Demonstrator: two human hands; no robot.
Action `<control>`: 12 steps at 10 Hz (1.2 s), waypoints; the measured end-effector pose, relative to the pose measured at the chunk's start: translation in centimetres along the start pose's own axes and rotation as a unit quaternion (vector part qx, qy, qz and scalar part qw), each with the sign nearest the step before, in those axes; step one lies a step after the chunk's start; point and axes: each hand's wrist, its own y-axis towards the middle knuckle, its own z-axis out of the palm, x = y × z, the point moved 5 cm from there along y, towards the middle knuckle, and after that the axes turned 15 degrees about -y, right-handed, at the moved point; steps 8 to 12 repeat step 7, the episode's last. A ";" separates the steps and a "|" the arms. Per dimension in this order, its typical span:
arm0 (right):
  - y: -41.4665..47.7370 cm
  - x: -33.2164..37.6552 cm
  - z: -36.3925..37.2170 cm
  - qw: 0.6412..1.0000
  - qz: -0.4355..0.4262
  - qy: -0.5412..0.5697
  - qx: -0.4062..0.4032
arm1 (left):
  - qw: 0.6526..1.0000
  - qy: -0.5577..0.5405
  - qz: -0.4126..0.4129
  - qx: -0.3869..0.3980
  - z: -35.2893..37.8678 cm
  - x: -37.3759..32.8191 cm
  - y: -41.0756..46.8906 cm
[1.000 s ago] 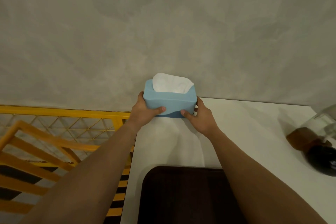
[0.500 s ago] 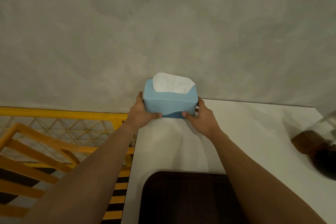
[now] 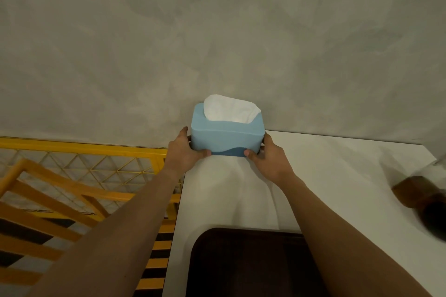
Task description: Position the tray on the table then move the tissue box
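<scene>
Tissue box (image 3: 226,136), blue with a white tissue (image 3: 230,110) standing out of its top, sits at the far left corner of the white table (image 3: 325,176), close to the grey wall (image 3: 217,31). The left hand (image 3: 184,152) and right hand (image 3: 266,158) clasp its two ends, fingers wrapped round it, probably to keep it level. Whether its base touches the table is unclear. The dark tray (image 3: 241,265) lies near the front edge, cut off below. A blurred brown jar (image 3: 420,198) sits at right.
</scene>
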 end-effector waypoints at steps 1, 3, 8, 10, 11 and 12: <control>-0.1 0.0 -0.1 1.000 -0.002 -0.001 -0.002 | 1.000 0.008 0.009 0.003 0.1 0.0 0.0; 0.0 -0.1 0.0 1.000 0.002 -0.016 0.001 | 1.000 0.019 0.015 0.007 0.2 0.1 -0.1; -0.4 -0.1 -0.9 0.999 0.040 0.005 0.017 | 0.996 0.037 -0.039 0.065 0.2 -0.4 -0.1; -0.4 -0.1 -0.9 0.999 0.040 0.005 0.017 | 0.996 0.037 -0.039 0.065 0.2 -0.4 -0.1; -0.4 -0.1 -0.9 0.999 0.040 0.005 0.017 | 0.996 0.037 -0.039 0.065 0.2 -0.4 -0.1; -0.4 -0.1 -0.9 0.999 0.040 0.005 0.017 | 0.996 0.037 -0.039 0.065 0.2 -0.4 -0.1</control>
